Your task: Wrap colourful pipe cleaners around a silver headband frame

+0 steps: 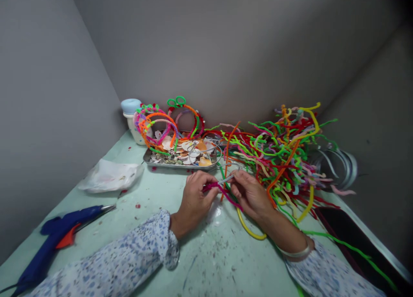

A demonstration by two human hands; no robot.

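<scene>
Over the middle of the table, my left hand (pixel 196 196) is closed, its thumb and fingers pinching a magenta pipe cleaner (pixel 230 198). The tail of that pipe cleaner hangs down to the right, under my other hand. My right hand (pixel 253 196) is closed too, its fingertips on a thin grey strip (pixel 226 179) that meets the magenta piece beside my left thumb. Part of the strip is hidden by the fingers. Close by lie a yellow pipe cleaner (pixel 248 229) and an orange pipe cleaner (pixel 227 148).
Behind my hands stands a metal tray (pixel 180 166) of shells, with pipe-cleaner headbands (pixel 158 116) on it and a cup (pixel 135 125) beside it. A big pipe-cleaner pile (pixel 274 146) fills the right. A glue gun (pixel 61 232), plastic bag (pixel 111 176) and dark phone (pixel 348 237) lie around.
</scene>
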